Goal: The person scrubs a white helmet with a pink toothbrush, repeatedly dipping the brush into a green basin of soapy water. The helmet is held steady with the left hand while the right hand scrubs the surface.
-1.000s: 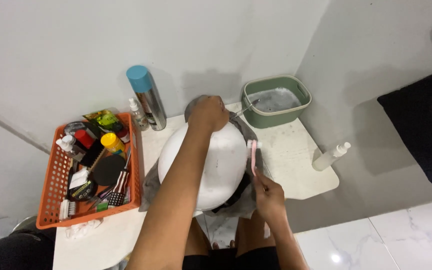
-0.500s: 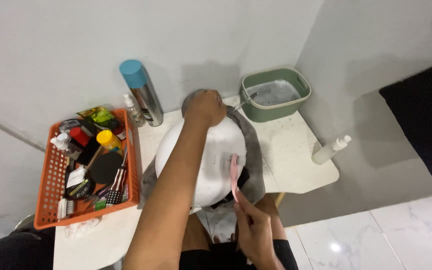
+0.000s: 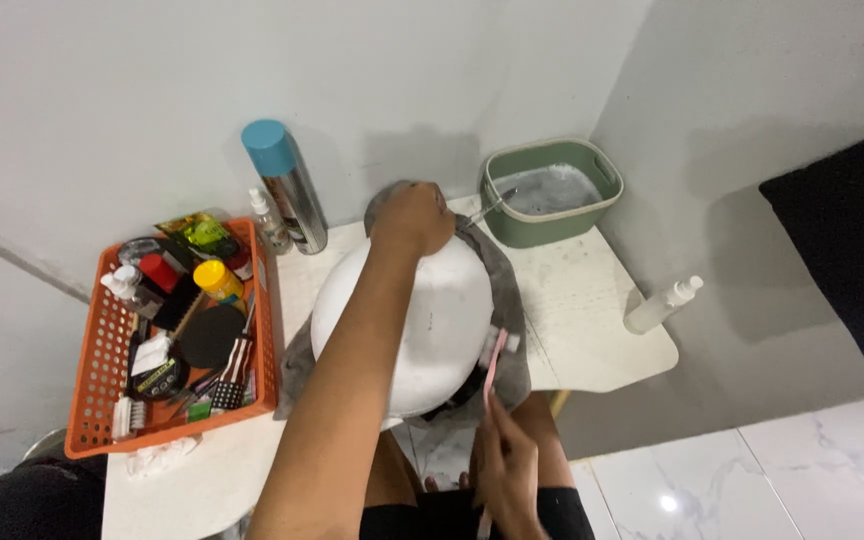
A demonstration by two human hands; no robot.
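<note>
The left hand [image 3: 412, 215] is pressing closed over the far end of the round white helmet [image 3: 407, 320] on the desk [image 3: 592, 310] while the right hand [image 3: 507, 470], clamped on a slim pink toothbrush [image 3: 492, 365], is scrubbing its near right rim, probably needing steady short strokes next.

right hand [image 3: 507, 465]: drawn back toward body | pink brush [image 3: 492, 365]: lower on white helmet [image 3: 422, 320]

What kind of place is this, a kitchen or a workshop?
Probably a home cleaning corner, not a kitchen: a small white table against a plain wall, an orange basket crammed with brushes and bottles, and a green tub of soapy water.
</note>
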